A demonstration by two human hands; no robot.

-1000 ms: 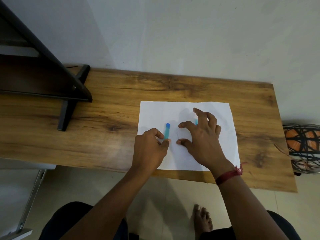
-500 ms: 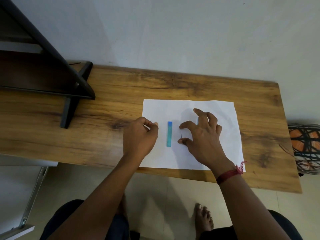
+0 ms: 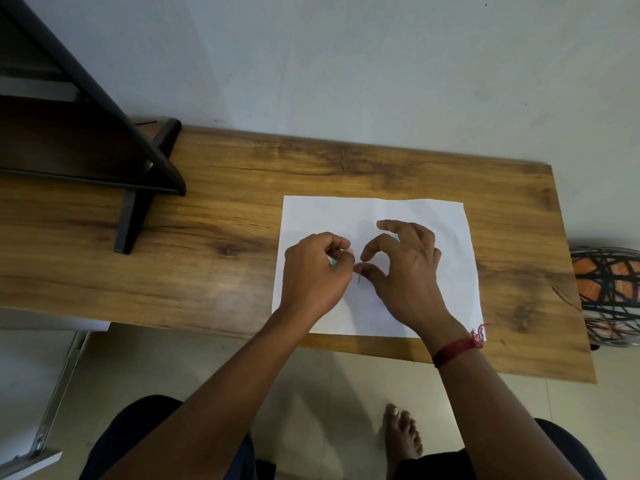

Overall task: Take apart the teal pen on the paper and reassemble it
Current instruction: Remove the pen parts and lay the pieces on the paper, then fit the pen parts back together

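Observation:
A white paper (image 3: 377,209) lies on the wooden table (image 3: 242,188). My left hand (image 3: 313,271) is curled over the teal pen barrel (image 3: 333,260); only a sliver of teal shows under its fingers. My right hand (image 3: 405,268) arches beside it, thumb and forefinger closed on the thin dark refill (image 3: 360,278), whose end sticks out below the thumb. Another small teal piece (image 3: 397,239) peeks out under the right hand's fingers. The two hands almost touch at their fingertips.
A dark metal stand (image 3: 138,188) rests on the table's left part. A wire basket with orange contents (image 3: 606,292) sits off the table's right end. The table's near edge runs just below the paper, and my foot (image 3: 401,434) is on the floor.
My left hand moved right, from the paper's left edge onto the teal barrel that lay free. The right hand stayed on the refill, its thumb and forefinger drawn closer together.

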